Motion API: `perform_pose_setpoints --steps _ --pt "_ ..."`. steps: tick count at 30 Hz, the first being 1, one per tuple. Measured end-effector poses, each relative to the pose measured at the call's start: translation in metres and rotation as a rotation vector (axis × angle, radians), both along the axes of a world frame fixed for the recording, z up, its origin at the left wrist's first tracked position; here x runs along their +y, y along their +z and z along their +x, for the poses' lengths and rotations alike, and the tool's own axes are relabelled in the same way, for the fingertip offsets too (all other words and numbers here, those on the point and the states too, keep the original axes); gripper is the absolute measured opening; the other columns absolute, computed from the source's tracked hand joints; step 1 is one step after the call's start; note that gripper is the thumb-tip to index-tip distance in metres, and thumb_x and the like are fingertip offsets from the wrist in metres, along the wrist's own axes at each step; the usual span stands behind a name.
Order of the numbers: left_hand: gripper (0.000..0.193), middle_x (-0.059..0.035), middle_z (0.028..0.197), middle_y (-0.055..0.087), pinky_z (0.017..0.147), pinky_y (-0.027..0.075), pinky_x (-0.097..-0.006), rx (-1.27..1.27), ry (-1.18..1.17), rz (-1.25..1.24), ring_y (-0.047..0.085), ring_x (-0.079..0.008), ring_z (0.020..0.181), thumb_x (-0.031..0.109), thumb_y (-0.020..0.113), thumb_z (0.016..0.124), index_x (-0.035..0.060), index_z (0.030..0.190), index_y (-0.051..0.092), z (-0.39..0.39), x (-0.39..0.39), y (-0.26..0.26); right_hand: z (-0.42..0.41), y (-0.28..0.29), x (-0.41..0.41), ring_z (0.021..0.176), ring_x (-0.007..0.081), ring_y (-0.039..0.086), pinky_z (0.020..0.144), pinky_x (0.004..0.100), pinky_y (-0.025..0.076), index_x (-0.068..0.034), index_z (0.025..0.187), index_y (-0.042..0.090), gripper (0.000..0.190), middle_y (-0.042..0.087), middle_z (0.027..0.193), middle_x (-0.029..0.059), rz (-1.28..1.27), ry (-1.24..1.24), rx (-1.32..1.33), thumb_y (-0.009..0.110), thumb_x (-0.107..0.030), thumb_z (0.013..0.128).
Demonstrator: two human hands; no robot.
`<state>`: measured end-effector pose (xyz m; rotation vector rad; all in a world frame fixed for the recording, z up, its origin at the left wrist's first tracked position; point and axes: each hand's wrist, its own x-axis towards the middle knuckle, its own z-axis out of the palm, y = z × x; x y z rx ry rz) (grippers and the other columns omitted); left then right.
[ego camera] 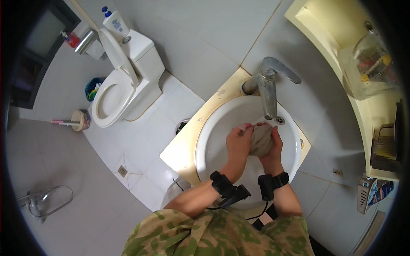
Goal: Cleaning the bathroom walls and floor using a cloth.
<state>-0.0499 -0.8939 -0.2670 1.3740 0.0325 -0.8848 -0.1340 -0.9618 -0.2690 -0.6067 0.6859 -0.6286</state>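
Observation:
Over a white washbasin (209,150) I hold a bunched greyish cloth (261,140) between both hands. My left hand (238,139) grips its left edge with the fingers curled in. Around its right side is my right hand (274,145), thumb up along the edge. The worn metal faucet (269,92) points down just above the cloth, its lever turned to the right; I cannot tell whether water runs. The basin's overflow fitting (279,120) shows right of the spout. Black devices are strapped on both wrists.
A cream countertop (179,150) surrounds the basin. To the left stand a toilet (128,83) with its lid raised, a pump bottle (115,24) on the tank, and a tub (80,120) by the wall. Yellowish shelves (355,112) holding a clear container (368,70) rise at the right.

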Motion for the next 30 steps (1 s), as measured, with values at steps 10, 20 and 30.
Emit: perform_pose_setpoints --steps 10,20,30 --pt "0.013 -0.0080 0.090 0.060 0.074 0.046 -0.0331 -0.673 -0.109 0.116 0.056 -0.0262 0.084 0.003 0.058 0.071 0.0075 0.082 0.061 0.009 -0.020 0.005 0.013 -0.006 -0.014 0.097 0.0163 0.056 0.085 0.0311 0.044 -0.009 0.107 0.052 0.031 0.058 0.103 0.0043 0.213 0.019 -0.041 0.043 -0.033 0.091" --pt "0.018 0.0004 0.089 0.061 0.078 0.046 -0.0413 -1.309 -0.437 -0.319 0.053 -0.0297 0.098 0.003 0.064 0.055 0.0127 0.069 0.059 0.011 0.049 0.043 -0.004 0.028 0.016 0.092 0.0154 0.053 0.080 0.0283 0.044 -0.011 0.103 0.050 0.025 0.053 0.096 0.0018 0.168 0.337 0.108 0.049 -0.032 0.088" --pt "0.016 0.0019 0.077 0.056 0.071 0.048 -0.0385 -1.453 -0.609 -0.521 0.055 -0.0242 0.086 0.013 0.058 0.047 0.0133 0.062 0.056 0.002 0.066 0.054 -0.012 0.006 0.016 0.080 0.0116 0.051 0.073 0.0248 0.042 -0.007 0.089 0.053 0.015 0.053 0.085 0.0004 -0.470 0.870 0.198 0.047 -0.021 0.087"
